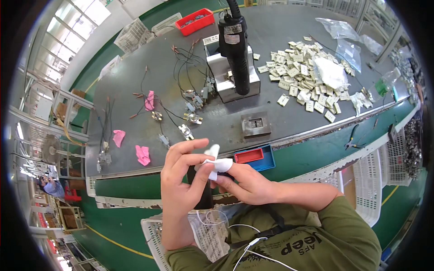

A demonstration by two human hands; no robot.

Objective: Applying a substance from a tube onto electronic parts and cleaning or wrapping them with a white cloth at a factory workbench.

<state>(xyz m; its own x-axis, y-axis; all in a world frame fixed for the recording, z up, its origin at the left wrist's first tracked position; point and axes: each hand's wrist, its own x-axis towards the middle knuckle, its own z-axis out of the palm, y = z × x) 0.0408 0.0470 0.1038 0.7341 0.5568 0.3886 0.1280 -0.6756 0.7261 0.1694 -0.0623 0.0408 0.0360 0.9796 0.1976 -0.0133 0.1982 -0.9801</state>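
In front of my chest, both hands meet at the table's near edge around a small, crumpled white piece of thin, soft material (221,165). My left hand (182,178) pinches it between thumb and fingers, with the other fingers raised. From the right, my right hand (249,183) grips the same piece, which partly covers its fingertips. Whether it is cloth, paper or a finger cover, I cannot tell. Just beyond my hands lie a blue tray (267,163) with a red tray (248,156) inside and a metal block with a slot (256,123).
A black power screwdriver (236,58) hangs over a metal fixture (226,94). Right of it lies a pile of cream plastic covers (296,67). Wired metal parts (192,118) and pink scraps (143,154) lie left. Pliers (351,139) are at the right; a red bin (195,22) is at the back.
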